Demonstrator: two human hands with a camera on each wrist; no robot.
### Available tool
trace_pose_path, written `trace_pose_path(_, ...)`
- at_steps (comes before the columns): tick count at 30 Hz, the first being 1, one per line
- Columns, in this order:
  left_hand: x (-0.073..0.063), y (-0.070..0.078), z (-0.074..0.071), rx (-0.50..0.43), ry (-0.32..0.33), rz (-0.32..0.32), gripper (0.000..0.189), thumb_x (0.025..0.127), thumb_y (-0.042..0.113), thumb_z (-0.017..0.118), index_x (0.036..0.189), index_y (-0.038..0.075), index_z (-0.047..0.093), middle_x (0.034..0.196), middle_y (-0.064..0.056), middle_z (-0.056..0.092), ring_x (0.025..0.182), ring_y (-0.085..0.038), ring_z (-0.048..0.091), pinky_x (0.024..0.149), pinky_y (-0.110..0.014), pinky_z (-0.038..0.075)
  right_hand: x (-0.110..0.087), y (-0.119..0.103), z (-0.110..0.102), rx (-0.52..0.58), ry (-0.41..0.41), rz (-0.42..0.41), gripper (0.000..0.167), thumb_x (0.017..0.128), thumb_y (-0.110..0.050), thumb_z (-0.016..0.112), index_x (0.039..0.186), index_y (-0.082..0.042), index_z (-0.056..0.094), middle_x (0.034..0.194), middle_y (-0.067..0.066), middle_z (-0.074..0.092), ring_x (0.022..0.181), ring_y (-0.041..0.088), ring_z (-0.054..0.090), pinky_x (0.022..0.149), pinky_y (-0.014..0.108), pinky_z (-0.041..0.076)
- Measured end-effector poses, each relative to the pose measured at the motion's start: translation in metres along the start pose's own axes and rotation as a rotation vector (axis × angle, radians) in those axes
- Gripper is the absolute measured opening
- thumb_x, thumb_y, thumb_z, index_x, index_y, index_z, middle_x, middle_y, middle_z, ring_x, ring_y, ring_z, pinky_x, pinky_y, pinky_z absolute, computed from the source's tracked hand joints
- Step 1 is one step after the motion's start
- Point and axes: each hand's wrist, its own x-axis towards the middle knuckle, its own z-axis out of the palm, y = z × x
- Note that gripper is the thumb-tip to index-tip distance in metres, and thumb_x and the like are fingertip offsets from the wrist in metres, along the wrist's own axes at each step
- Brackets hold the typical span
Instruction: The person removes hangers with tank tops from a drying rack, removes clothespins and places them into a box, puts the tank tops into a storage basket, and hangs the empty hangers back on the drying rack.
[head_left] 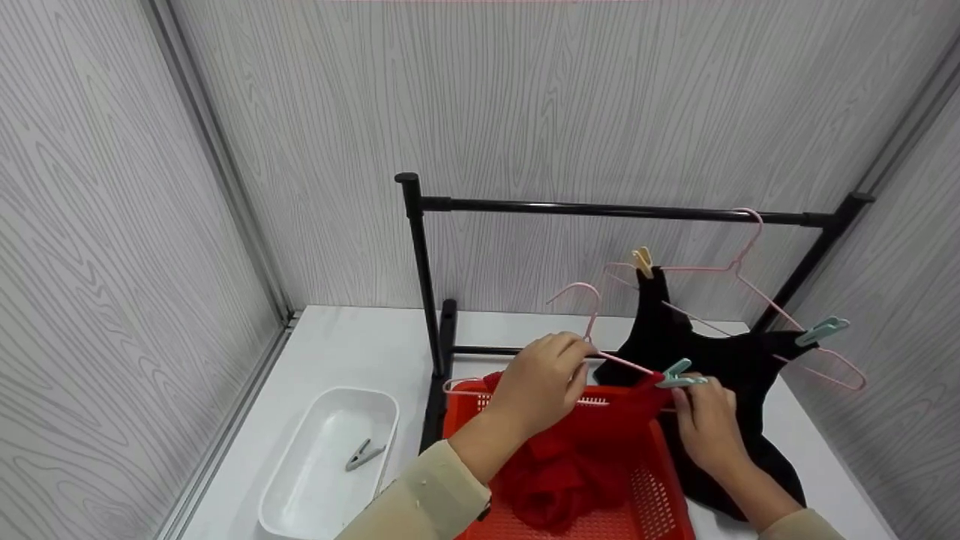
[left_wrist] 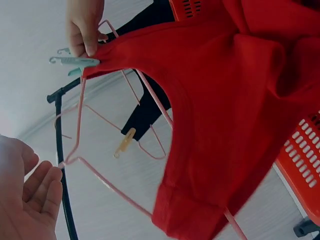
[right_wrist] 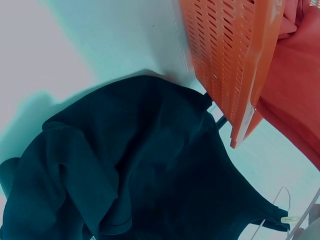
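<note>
My left hand pinches the pink hanger just below its hook; its fingertips meet the hanger's neck in the left wrist view. A red tank top hangs over this hanger, one strap at either end. At the right-hand strap, a teal clothespin is clipped on. There my right hand holds the strap between thumb and fingers, right beside the clothespin. The lower part of the red top lies bunched in the red basket.
A black tank top hangs by a second pink hanger from the black rack, with a yellow clothespin and a teal one. A white tray with a grey clothespin stands at left.
</note>
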Motion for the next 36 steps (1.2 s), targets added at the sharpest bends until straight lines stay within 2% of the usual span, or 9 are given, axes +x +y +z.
trace_pose_path(10,0.023,0.027,0.022,0.073,-0.057,0.044,0.023,0.099,0.023,0.059,0.118,0.014,0.068,0.117,0.002,0.066,0.11,-0.01,0.063,0.101,-0.02,0.045,0.001,-0.005,0.003,-0.008,0.0,-0.007,0.014,0.093,0.004,0.061,0.106,-0.001,0.063,0.099,0.015,0.067,0.094,0.032,0.056,0.082,0.046,0.032)
trace_pose_path(20,0.037,0.037,0.035,0.097,-0.125,0.043,0.028,0.1,0.028,0.057,0.122,0.014,0.066,0.12,0.003,0.066,0.113,-0.01,0.062,0.1,-0.023,0.046,0.002,-0.01,0.006,-0.022,0.012,-0.023,0.014,0.092,0.004,0.062,0.105,-0.002,0.062,0.096,0.013,0.066,0.091,0.031,0.055,0.078,0.044,0.032)
trace_pose_path(25,0.04,0.04,0.043,0.111,-0.187,0.024,0.034,0.099,0.031,0.057,0.129,0.015,0.064,0.124,0.004,0.064,0.115,-0.011,0.061,0.098,-0.024,0.048,0.002,-0.013,0.006,-0.043,0.006,-0.018,0.013,0.092,0.003,0.062,0.104,-0.002,0.062,0.094,0.012,0.065,0.088,0.029,0.054,0.076,0.042,0.032)
trace_pose_path(31,0.042,0.042,0.052,0.156,-0.282,-0.006,0.047,0.102,0.037,0.052,0.142,0.013,0.054,0.132,0.002,0.061,0.121,-0.011,0.058,0.103,-0.026,0.045,0.002,-0.015,0.007,-0.031,-0.005,-0.009,0.015,0.093,0.004,0.062,0.107,-0.002,0.062,0.097,0.012,0.066,0.091,0.029,0.054,0.078,0.042,0.032)
trace_pose_path(36,0.044,0.045,0.058,0.198,-0.346,0.001,0.052,0.104,0.041,0.047,0.147,0.013,0.048,0.136,0.003,0.059,0.123,-0.011,0.056,0.104,-0.025,0.044,0.001,-0.018,0.007,-0.022,-0.01,-0.009,0.016,0.092,0.005,0.062,0.106,-0.002,0.062,0.097,0.012,0.066,0.091,0.029,0.054,0.079,0.043,0.033)
